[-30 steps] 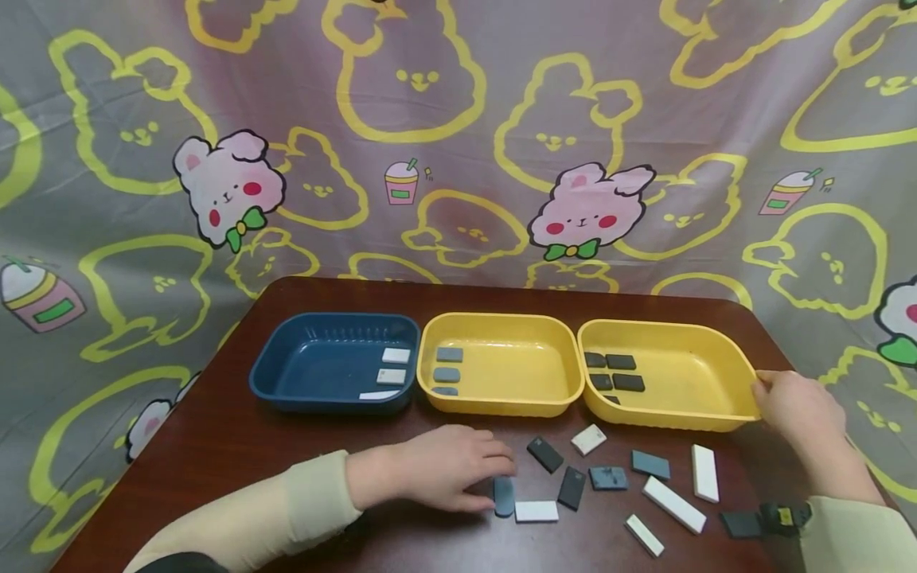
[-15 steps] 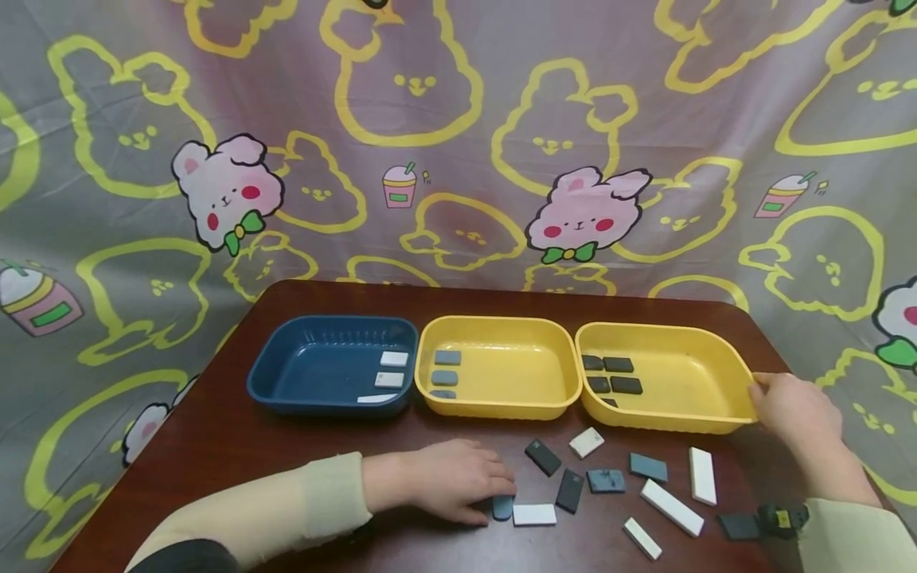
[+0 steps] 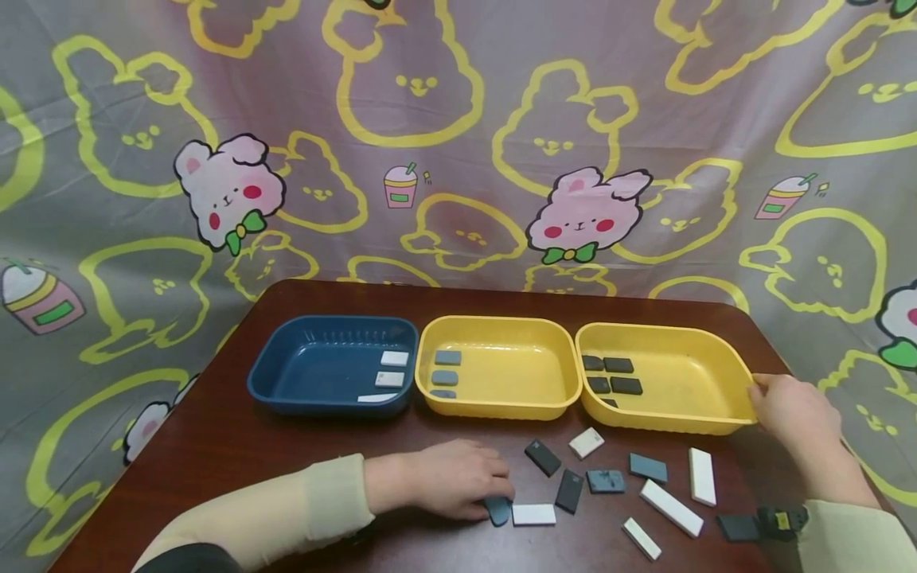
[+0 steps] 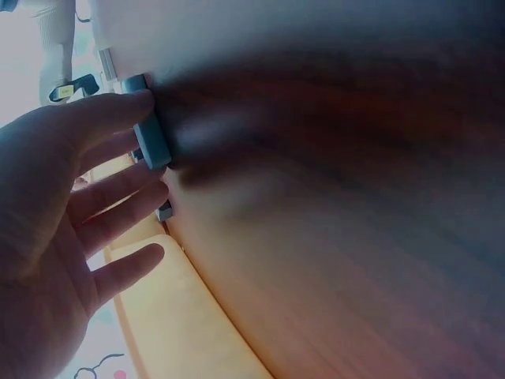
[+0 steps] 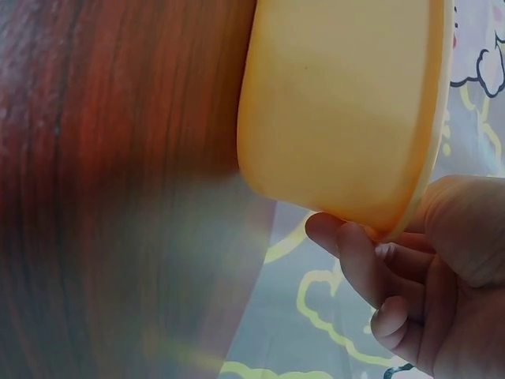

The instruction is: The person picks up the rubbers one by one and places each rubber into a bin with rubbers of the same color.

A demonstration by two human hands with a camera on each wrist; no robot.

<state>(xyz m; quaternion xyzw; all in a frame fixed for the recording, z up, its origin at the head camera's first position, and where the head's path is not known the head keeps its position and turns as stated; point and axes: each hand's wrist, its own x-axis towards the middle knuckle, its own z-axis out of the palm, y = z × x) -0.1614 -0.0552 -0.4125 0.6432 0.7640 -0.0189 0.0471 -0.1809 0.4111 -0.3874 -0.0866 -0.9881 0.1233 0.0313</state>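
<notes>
My left hand (image 3: 466,480) is low over the table, pinching a flat blue-grey block (image 3: 498,512) with rounded ends between thumb and fingers. In the left wrist view the thumb lies along one side of this block (image 4: 153,133), fingers on the other. Part of it is hidden under the hand in the head view. At the far right, my right hand (image 3: 797,407) grips the rim of the right yellow bin (image 3: 688,414). The right wrist view has its fingers curled under the corner of that bin (image 5: 339,103). Several black blocks (image 3: 626,386) lie inside it.
A middle yellow bin (image 3: 501,409) holds blue-grey blocks (image 3: 447,358); a dark blue bin (image 3: 315,406) holds white ones (image 3: 394,359). Loose on the table are a white block (image 3: 533,515), black blocks (image 3: 569,491), blue-grey blocks (image 3: 648,467) and other white ones (image 3: 671,508).
My left hand has come down over the blue-grey block and taken hold of it; the block has turned slightly. The right hand stays at the bin's rim.
</notes>
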